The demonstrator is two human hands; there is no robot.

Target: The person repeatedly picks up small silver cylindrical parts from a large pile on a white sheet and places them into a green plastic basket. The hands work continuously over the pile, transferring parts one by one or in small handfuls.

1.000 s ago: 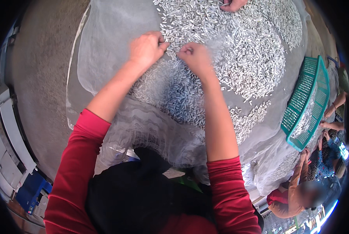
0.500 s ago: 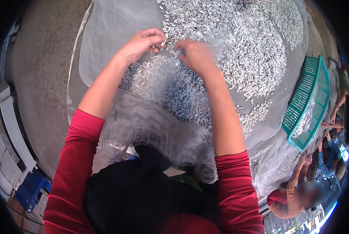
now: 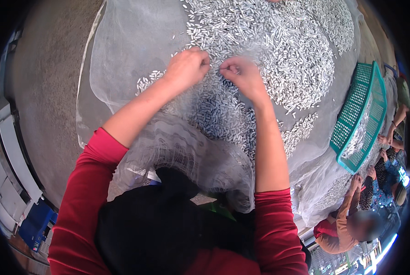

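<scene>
A wide heap of small silvery, rod-shaped pieces [image 3: 296, 59] covers much of a netted surface. Over the heap's left part my left hand [image 3: 187, 68] is closed, fingertips pinched toward the middle; whatever lies between them is too small to make out. Facing it a short gap away, my right hand [image 3: 246, 79] has its thumb and fingers curled together, also on something I cannot make out. Below both hands lies a greyer patch of the same pieces [image 3: 218, 107]. A few pieces sit to the left of my left wrist.
Pale mesh netting [image 3: 131, 36] lies under the pieces and bunches up near my body. At the right stands a green perforated basket [image 3: 356, 91] with pieces inside. Several other people work beyond it, one in an orange sleeve [image 3: 344, 224].
My left hand has moved right and slightly down, its fingers now closed together. My right hand has shifted a little right and down. A small group of pieces now shows left of my left wrist.
</scene>
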